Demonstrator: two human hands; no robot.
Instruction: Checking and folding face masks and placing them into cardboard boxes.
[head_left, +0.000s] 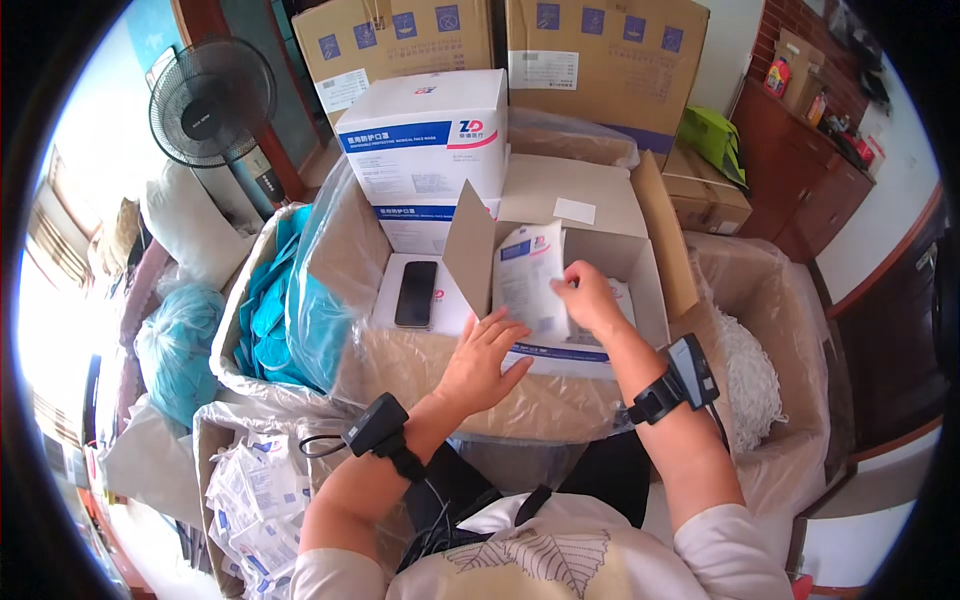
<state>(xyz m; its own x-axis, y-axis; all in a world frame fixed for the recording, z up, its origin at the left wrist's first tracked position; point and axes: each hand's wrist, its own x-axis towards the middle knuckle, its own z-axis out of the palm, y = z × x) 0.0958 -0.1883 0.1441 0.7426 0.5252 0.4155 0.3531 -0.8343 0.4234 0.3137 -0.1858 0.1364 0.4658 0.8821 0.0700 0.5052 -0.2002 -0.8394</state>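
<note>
- Inside the open white box (560, 364), printed white packets (530, 272) lean, their right edge pinched by the right hand (592, 298).
- At the box's near-left corner, the left hand (483, 352) spreads, grasping nothing.
- Left of it, a black phone (416, 294) lies on a white carton (452, 312).

A cream short-sleeved T-shirt (640, 560) printed with dark-outlined leaves (560, 563) is worn with black trousers (617, 480), and each forearm (690, 455) carries a boxy black module (374, 423) fastened by a black strap (655, 399) and trailing a thin dark cable (720, 428)
</note>
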